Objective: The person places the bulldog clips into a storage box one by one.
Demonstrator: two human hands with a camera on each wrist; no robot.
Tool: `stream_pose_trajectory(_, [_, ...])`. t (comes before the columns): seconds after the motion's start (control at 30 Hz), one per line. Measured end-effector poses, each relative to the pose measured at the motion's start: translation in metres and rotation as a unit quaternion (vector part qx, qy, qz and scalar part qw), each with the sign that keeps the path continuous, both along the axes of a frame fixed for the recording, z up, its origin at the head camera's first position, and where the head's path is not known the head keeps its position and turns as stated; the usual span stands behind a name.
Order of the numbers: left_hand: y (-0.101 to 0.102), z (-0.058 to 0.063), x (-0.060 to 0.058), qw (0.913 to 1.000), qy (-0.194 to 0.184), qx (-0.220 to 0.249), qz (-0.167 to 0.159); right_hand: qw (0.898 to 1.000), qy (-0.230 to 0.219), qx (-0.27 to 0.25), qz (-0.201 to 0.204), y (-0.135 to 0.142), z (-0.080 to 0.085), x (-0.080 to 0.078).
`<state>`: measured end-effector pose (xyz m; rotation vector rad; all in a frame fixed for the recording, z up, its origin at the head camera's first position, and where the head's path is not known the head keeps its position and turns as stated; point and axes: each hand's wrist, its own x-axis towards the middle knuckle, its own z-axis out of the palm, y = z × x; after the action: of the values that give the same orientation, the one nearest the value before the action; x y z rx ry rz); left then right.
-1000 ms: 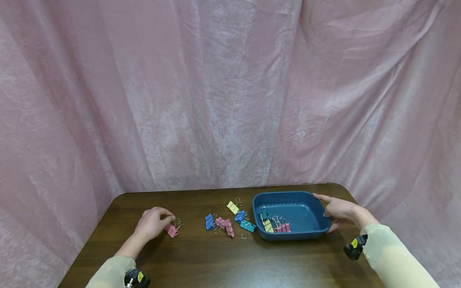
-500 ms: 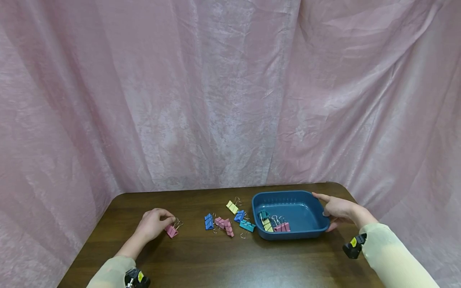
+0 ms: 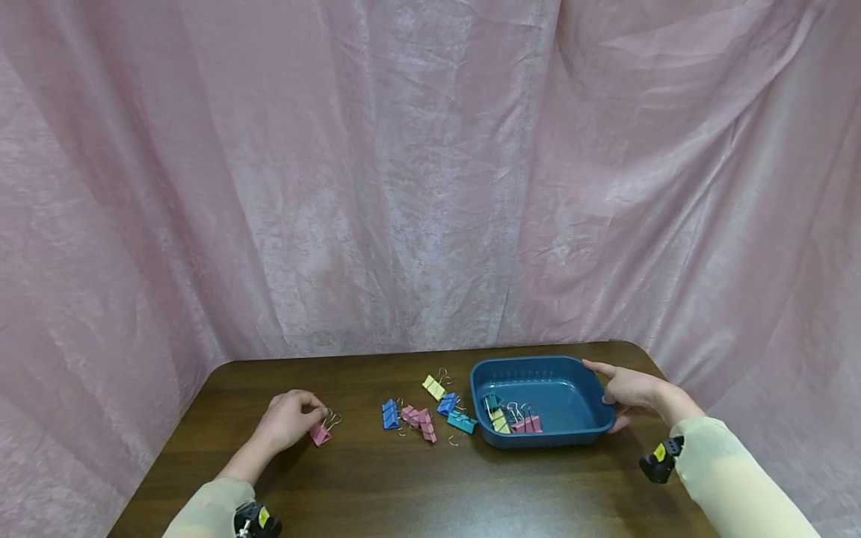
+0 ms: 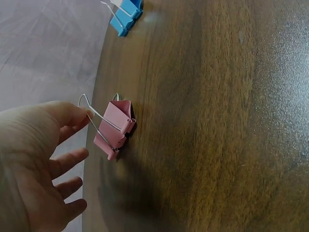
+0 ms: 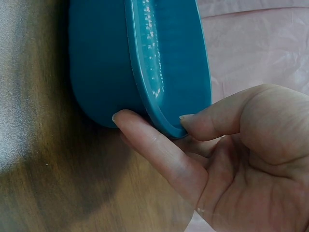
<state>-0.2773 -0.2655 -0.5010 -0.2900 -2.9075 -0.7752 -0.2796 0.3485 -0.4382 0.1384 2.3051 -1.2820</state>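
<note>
At the table's left, my left hand [image 3: 286, 423] pinches a wire handle of a pink binder clip [image 4: 114, 123] between thumb and forefinger; the other fingers are loosely bent. Whether this clip touches the table I cannot tell. On the right, my right hand [image 3: 635, 394] grips the right end of a blue plastic bin [image 5: 101, 63], thumb at the rim and forefinger along the outer wall. Inside the bin lie a teal binder clip [image 3: 493, 402], a yellow binder clip [image 3: 500, 421] and a pink binder clip [image 3: 528, 425], toward its left end.
Between hand and bin, several loose clips lie on the brown table [image 3: 377, 486]: a blue clip [image 3: 390, 415], two overlapping pink clips [image 3: 420, 421], a yellow clip [image 3: 433, 387], another blue clip [image 3: 447, 404] and a teal clip [image 3: 462, 421]. A pink curtain [image 3: 403, 187] hangs behind.
The pink clip at my left hand has shifted and turned very slightly. My right hand keeps its grip on the bin, and the loose clips lie as before.
</note>
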Motion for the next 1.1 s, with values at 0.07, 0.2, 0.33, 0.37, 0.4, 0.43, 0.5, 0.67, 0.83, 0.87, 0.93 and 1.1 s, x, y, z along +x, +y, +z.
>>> stream_pose_trajectory(0.07, [0.001,0.0,0.0,1.0,-0.002,0.004,-0.002,1.0,-0.001,-0.002,0.001,0.0,0.0,0.0])
stream_pose_trajectory(0.2, [0.001,0.001,0.0,0.9999,-0.001,0.01,-0.014,1.0,-0.003,-0.003,-0.001,0.001,0.0,0.0])
stream_pose_trajectory(0.33, [0.001,0.0,-0.001,0.9995,0.009,0.012,-0.029,1.0,-0.003,-0.003,0.001,0.0,0.0,0.001])
stream_pose_trajectory(0.37, [0.001,-0.001,-0.002,0.9993,0.011,0.012,-0.032,1.0,-0.003,-0.003,0.002,0.0,0.0,0.001])
stream_pose_trajectory(0.4, [0.002,-0.001,-0.002,0.9992,0.014,0.014,-0.036,1.0,-0.003,-0.003,0.0,0.0,0.0,0.001])
stream_pose_trajectory(0.43, [0.002,-0.001,-0.002,0.999,0.017,0.014,-0.039,1.0,-0.003,-0.003,0.001,0.0,0.0,0.001])
stream_pose_trajectory(0.5, [0.003,-0.002,-0.002,0.9985,0.023,0.012,-0.048,1.0,-0.004,-0.002,-0.002,-0.001,0.0,0.002])
stream_pose_trajectory(0.67, [0.005,-0.003,-0.002,0.9978,0.021,0.007,-0.062,1.0,-0.004,-0.002,-0.004,-0.001,0.0,0.002])
stream_pose_trajectory(0.83, [0.003,0.0,-0.002,0.9985,0.003,0.003,-0.054,1.0,-0.004,0.001,-0.003,-0.001,0.001,0.001])
stream_pose_trajectory(0.87, [0.003,0.001,-0.001,0.9986,0.001,0.003,-0.053,1.0,-0.004,0.002,-0.003,-0.001,0.001,0.001])
stream_pose_trajectory(0.93, [0.001,0.003,-0.001,0.9988,-0.002,0.004,-0.049,1.0,-0.004,0.003,-0.004,-0.001,0.001,0.001])
stream_pose_trajectory(1.1, [-0.003,0.01,0.0,0.9989,0.003,0.004,-0.046,1.0,-0.004,0.002,-0.003,0.0,0.0,0.001])
